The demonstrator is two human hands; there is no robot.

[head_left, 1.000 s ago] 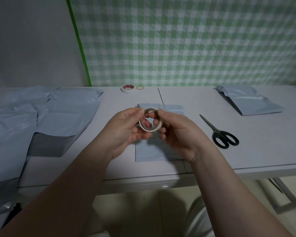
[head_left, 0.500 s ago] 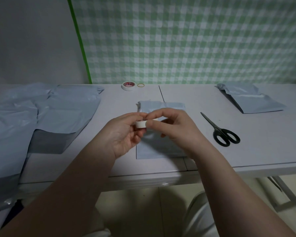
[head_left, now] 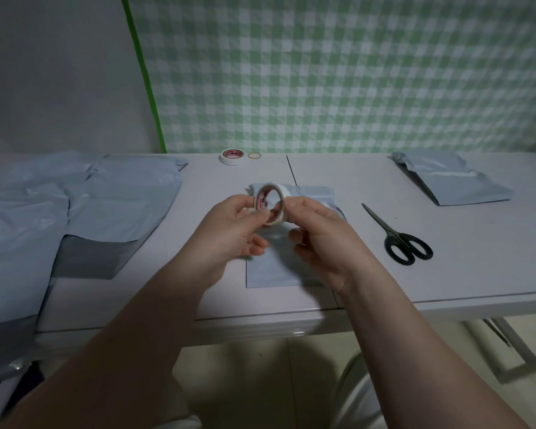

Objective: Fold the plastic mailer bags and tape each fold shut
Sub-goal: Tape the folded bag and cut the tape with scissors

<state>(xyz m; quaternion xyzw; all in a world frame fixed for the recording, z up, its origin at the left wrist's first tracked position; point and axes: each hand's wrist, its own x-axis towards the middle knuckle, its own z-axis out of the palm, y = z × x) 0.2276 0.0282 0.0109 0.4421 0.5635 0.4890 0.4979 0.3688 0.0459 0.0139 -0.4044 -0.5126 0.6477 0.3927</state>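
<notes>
White table (head_left: 477,258) holds mailer bags (head_left: 121,205), scissors (head_left: 396,236), spare tape roll (head_left: 231,156), rubber band (head_left: 249,155).

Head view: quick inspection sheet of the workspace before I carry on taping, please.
Surface: white table, seam down the middle.
Job's things: held tape roll raised above the centre mailer; flat mailers piled at the left; folded mailers at the far right; scissors lying shut, right of the hands.
Clutter: spare tape roll and rubber band at the back edge.
Hands: left hand and right hand both grip the held tape roll.
Cables: nothing seen.
Surroundings: green checked cloth behind; grey wall to the left.
</notes>
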